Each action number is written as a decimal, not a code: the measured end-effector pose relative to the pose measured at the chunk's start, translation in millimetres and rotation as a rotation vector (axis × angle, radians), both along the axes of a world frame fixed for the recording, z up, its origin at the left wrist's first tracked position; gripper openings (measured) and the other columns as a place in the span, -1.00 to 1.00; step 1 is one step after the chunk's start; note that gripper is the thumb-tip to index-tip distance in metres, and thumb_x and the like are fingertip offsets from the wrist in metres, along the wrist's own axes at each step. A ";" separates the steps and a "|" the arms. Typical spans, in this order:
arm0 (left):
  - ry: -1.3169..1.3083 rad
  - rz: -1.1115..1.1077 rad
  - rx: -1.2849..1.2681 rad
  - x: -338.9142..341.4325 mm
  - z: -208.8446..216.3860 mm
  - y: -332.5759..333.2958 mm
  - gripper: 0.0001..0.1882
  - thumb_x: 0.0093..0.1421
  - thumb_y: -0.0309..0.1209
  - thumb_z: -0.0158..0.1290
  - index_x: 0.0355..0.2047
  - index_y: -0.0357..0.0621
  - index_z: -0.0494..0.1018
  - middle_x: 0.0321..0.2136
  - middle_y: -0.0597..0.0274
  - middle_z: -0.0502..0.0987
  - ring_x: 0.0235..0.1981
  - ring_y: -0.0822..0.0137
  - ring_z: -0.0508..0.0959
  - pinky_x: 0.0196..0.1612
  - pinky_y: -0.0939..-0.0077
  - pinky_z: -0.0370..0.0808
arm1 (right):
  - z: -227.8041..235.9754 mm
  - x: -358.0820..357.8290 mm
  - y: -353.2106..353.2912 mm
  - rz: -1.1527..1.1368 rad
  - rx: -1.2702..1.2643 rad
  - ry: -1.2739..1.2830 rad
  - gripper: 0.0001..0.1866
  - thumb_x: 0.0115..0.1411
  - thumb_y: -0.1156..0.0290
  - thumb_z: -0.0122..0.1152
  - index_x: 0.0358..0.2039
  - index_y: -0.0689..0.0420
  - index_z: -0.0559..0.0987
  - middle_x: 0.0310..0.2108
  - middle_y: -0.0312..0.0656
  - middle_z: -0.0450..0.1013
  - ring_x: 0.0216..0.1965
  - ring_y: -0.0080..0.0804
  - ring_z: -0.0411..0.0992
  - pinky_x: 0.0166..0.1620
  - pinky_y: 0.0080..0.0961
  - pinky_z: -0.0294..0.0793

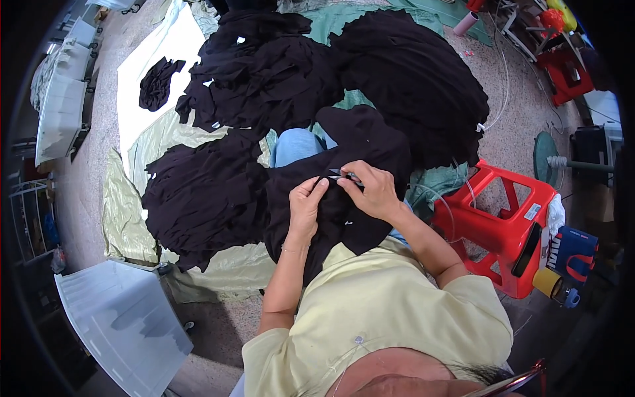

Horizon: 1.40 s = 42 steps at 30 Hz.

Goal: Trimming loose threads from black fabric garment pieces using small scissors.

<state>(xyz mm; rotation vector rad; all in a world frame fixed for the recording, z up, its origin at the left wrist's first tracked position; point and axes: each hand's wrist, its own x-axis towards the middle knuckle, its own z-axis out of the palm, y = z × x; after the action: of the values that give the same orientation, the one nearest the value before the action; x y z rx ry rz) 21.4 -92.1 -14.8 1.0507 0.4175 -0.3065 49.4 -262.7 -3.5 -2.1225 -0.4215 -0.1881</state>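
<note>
A black garment (372, 142) lies spread over my lap. My left hand (307, 204) is closed in a pinch on a bit of this cloth, thumb against forefinger. Just to its right, my right hand (374, 190) is wrapped round small thread snips (335, 173). The blades stick out toward my left fingertips and look slightly parted; the rest of the tool is hidden in my palm. Whether a thread lies between the blades is too small to tell. A tiny white scrap (348, 223) rests on the cloth below my right hand.
Black garments lie in heaps: one at left (205, 192), one ahead (264, 83), one far right (410, 79). Green and pale sheets (231, 271) cover the floor beneath. A red plastic stool (503, 218) stands close at right, beside a yellow cup (547, 282). At left is a white bin (122, 317).
</note>
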 end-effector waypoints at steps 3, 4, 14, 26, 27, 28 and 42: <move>-0.017 0.018 0.016 -0.2 -0.3 -0.6 -0.80 0.24 -0.47 0.08 -0.19 -0.35 0.54 -0.35 0.33 0.58 -0.40 0.60 0.51 -0.29 0.74 0.44 | -2.9 0.5 1.7 0.015 -0.002 0.034 -0.79 0.07 0.39 0.31 -0.31 0.15 0.51 -0.43 -0.23 0.52 -0.49 -0.32 0.52 -0.43 -0.50 0.47; -0.025 0.028 0.027 -0.2 -0.2 -1.1 -0.80 0.24 -0.47 0.08 -0.19 -0.35 0.54 -0.36 0.34 0.58 -0.41 0.61 0.51 -0.31 0.76 0.43 | -8.0 0.7 1.2 0.021 -0.015 -0.010 -0.81 0.08 0.38 0.30 -0.33 0.15 0.50 -0.45 -0.22 0.52 -0.50 -0.31 0.52 -0.45 -0.49 0.46; -0.176 0.135 0.097 20.6 -10.6 -11.9 -0.77 -0.01 -0.79 -0.09 -0.41 -0.22 0.38 -0.27 0.20 0.50 -0.29 0.48 0.45 -0.13 0.65 0.34 | -17.5 12.4 -19.8 -0.339 0.429 0.248 -0.85 0.19 0.41 0.21 -0.29 0.22 0.52 -0.48 -0.23 0.52 -0.45 -0.55 0.50 -0.34 -0.61 0.45; 0.020 -0.051 0.216 31.4 -10.5 -29.3 -0.86 0.17 -0.46 0.16 -0.31 -0.28 0.57 -0.42 0.45 0.53 -0.41 0.66 0.43 -0.28 0.77 0.35 | -10.5 10.8 -33.7 -0.147 0.034 -0.029 -0.79 0.08 0.36 0.30 -0.31 0.14 0.51 -0.43 -0.22 0.52 -0.49 -0.27 0.54 -0.45 -0.47 0.47; 0.043 -0.022 0.160 32.0 -3.1 -30.3 -0.89 0.18 -0.49 0.13 -0.32 -0.28 0.57 -0.45 0.45 0.54 -0.43 0.66 0.44 -0.30 0.76 0.36 | -10.2 9.8 -33.8 -0.100 0.012 -0.034 -0.79 0.07 0.35 0.31 -0.32 0.14 0.50 -0.42 -0.23 0.51 -0.49 -0.29 0.54 -0.45 -0.47 0.47; 0.043 -0.022 0.162 31.7 -4.2 -29.2 -0.89 0.18 -0.49 0.13 -0.32 -0.28 0.57 -0.45 0.45 0.54 -0.43 0.66 0.44 -0.30 0.76 0.36 | -9.9 9.5 -33.2 -0.068 0.010 -0.049 -0.79 0.07 0.35 0.31 -0.34 0.13 0.49 -0.43 -0.24 0.51 -0.50 -0.32 0.53 -0.46 -0.48 0.46; 0.004 -0.007 0.160 28.7 -2.2 -27.8 -0.90 0.19 -0.48 0.12 -0.35 -0.27 0.57 -0.44 0.44 0.52 -0.47 0.65 0.42 -0.34 0.75 0.35 | -4.9 8.4 -28.8 -0.099 -0.032 -0.149 -0.86 0.06 0.38 0.31 -0.42 0.13 0.53 -0.47 -0.23 0.50 -0.52 -0.30 0.51 -0.48 -0.48 0.44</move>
<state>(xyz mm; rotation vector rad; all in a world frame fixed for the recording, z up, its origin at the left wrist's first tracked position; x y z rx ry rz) 50.2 -119.9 -17.0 1.2079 0.4477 -0.2847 57.9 -291.5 -8.4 -2.1705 -0.4089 -0.4002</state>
